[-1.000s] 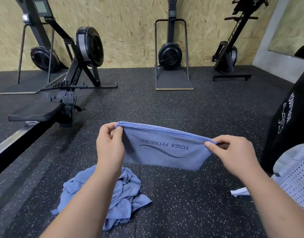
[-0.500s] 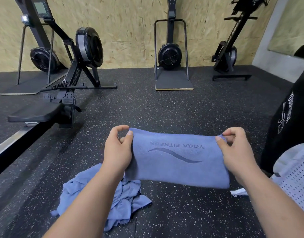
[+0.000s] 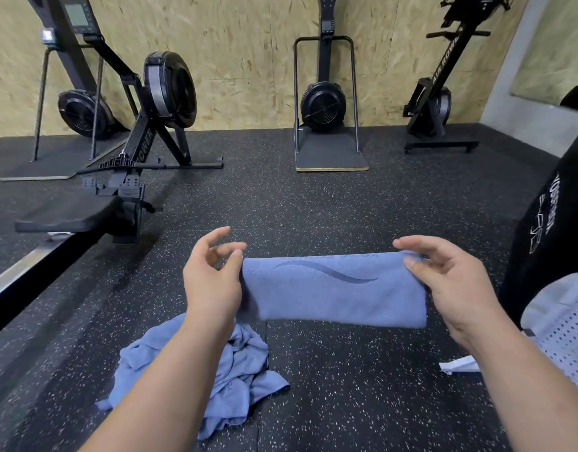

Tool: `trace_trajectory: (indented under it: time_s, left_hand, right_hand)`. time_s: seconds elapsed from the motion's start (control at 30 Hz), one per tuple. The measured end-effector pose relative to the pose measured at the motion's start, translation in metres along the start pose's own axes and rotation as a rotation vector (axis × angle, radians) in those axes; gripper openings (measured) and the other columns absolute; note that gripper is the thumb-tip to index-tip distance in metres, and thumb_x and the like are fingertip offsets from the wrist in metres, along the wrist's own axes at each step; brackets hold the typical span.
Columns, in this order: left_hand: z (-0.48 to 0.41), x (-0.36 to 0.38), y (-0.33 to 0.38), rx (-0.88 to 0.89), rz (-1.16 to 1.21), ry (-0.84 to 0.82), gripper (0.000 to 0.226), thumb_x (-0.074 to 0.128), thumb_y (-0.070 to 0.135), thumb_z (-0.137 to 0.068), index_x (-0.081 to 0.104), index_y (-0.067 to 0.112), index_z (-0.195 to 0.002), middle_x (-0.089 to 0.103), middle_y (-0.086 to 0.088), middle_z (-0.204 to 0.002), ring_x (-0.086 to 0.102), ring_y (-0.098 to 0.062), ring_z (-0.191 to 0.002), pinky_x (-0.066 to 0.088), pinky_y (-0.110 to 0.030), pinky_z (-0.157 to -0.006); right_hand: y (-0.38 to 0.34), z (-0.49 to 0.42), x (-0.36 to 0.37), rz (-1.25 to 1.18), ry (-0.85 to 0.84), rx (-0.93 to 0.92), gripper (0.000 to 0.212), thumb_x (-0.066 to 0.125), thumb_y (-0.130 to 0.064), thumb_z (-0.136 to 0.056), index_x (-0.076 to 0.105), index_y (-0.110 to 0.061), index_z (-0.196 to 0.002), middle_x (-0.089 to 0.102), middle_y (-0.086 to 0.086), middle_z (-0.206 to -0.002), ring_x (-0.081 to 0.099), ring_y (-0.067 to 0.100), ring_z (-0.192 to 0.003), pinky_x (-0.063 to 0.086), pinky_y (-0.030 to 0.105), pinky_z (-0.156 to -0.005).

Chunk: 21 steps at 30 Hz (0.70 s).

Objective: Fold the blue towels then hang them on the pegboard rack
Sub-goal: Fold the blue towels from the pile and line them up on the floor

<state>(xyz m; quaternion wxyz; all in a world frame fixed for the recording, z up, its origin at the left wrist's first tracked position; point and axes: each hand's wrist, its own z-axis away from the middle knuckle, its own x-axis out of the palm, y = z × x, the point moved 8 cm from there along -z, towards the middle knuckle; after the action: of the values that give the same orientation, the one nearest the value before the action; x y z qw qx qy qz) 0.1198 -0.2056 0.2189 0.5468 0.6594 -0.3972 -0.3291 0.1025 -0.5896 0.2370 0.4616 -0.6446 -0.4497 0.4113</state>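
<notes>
I am holding the folded towel (image 3: pixel 333 291) stretched level in the air above the floor (image 3: pixel 362 406). Left hand (image 3: pixel 212 282) is pinching its top left corner, other fingers loose. Right hand (image 3: pixel 454 282) is pinching the top right edge. Crumpled blue towels (image 3: pixel 196 370) are lying under my left forearm.

A: The folded towel (image 3: pixel 333 291) between the left hand (image 3: pixel 212 282) and the right hand (image 3: pixel 454 285)?
B: Soft matt blue cloth with a short nap and a darker printed wave. The towel heap (image 3: pixel 196 370) below the left hand is the same cloth, crumpled.
A: The floor (image 3: pixel 346 406) beneath?
B: Matt black rubber, grainy, flecked pale.
A: Beyond the hands?
B: A wall (image 3: pixel 248 60) of rough, bare wood-chip board. Up left of the left hand, the rowing machine (image 3: pixel 170 89) has a glossy black plastic housing and a smooth grey metal rail (image 3: pixel 20 270).
A: Right of the right hand?
B: A smooth white perforated pegboard (image 3: pixel 571 334).
</notes>
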Motion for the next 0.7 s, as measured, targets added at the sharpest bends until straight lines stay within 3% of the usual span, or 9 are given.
trace_trajectory:
  time_s: [0.13,0.23,0.33,0.43,0.5,0.6,0.7]
  left_hand:
    - [0.003,0.005,-0.004,-0.068,0.0,-0.08,0.032,0.067,0.011,-0.102,0.066,0.032,-0.127,0.082,0.011,-0.1,0.073,-0.01,-0.106,0.053,-0.039,-0.1]
    - [0.003,0.01,-0.003,-0.089,0.017,-0.143,0.028,0.07,0.008,-0.1,0.07,0.027,-0.122,0.082,0.008,-0.099,0.075,-0.016,-0.105,0.055,-0.026,-0.087]
    - [0.001,0.015,-0.002,-0.049,-0.016,-0.254,0.034,0.083,0.011,-0.09,0.075,0.028,-0.119,0.081,0.009,-0.107,0.075,-0.016,-0.106,0.056,-0.029,-0.091]
    - [0.001,0.021,-0.003,0.033,-0.18,-0.388,0.047,0.09,0.012,-0.082,0.076,0.033,-0.121,0.078,0.014,-0.114,0.072,-0.01,-0.101,0.054,-0.026,-0.092]
    - [0.001,0.024,-0.002,0.159,-0.418,-0.419,0.05,0.089,0.013,-0.08,0.075,0.039,-0.121,0.073,0.021,-0.113,0.063,-0.001,-0.088,0.046,-0.015,-0.081]
    - [0.004,0.026,0.001,0.277,-0.626,-0.411,0.043,0.084,0.015,-0.084,0.074,0.042,-0.116,0.064,0.025,-0.112,0.058,0.007,-0.096,0.04,-0.013,-0.082]
    - [0.004,0.026,-0.002,0.254,-0.651,-0.422,0.027,0.08,0.02,-0.09,0.074,0.044,-0.102,0.067,0.02,-0.104,0.061,0.003,-0.094,0.043,-0.022,-0.081]
  right_hand:
    - [0.007,-0.002,0.003,0.119,-0.034,0.019,0.032,0.063,0.008,-0.098,0.079,-0.02,-0.101,0.081,-0.005,-0.101,0.073,0.013,-0.105,0.054,0.036,-0.1]
    - [0.015,-0.002,0.004,0.134,-0.123,0.069,0.028,0.072,0.004,-0.094,0.079,-0.021,-0.104,0.08,-0.006,-0.106,0.073,0.011,-0.107,0.054,0.036,-0.103]
    - [0.017,0.001,0.004,0.155,-0.209,0.092,0.046,0.082,0.009,-0.082,0.077,-0.027,-0.109,0.079,-0.006,-0.111,0.075,0.017,-0.103,0.06,0.041,-0.097]
    - [0.023,-0.001,0.0,0.369,-0.22,0.061,0.058,0.082,0.009,-0.078,0.076,-0.038,-0.11,0.077,-0.011,-0.11,0.075,0.024,-0.091,0.062,0.054,-0.088]
    - [0.025,-0.003,-0.001,0.551,-0.221,-0.007,0.058,0.083,0.001,-0.078,0.073,-0.046,-0.111,0.075,-0.021,-0.111,0.074,0.015,-0.092,0.061,0.047,-0.088]
    - [0.019,-0.002,-0.004,0.665,-0.197,-0.081,0.053,0.081,-0.007,-0.087,0.066,-0.049,-0.116,0.073,-0.031,-0.107,0.066,-0.006,-0.101,0.052,0.025,-0.087]
    - [0.017,-0.001,-0.005,0.745,-0.182,-0.099,0.041,0.073,-0.019,-0.096,0.061,-0.049,-0.121,0.072,-0.027,-0.103,0.061,0.002,-0.104,0.048,0.031,-0.084]
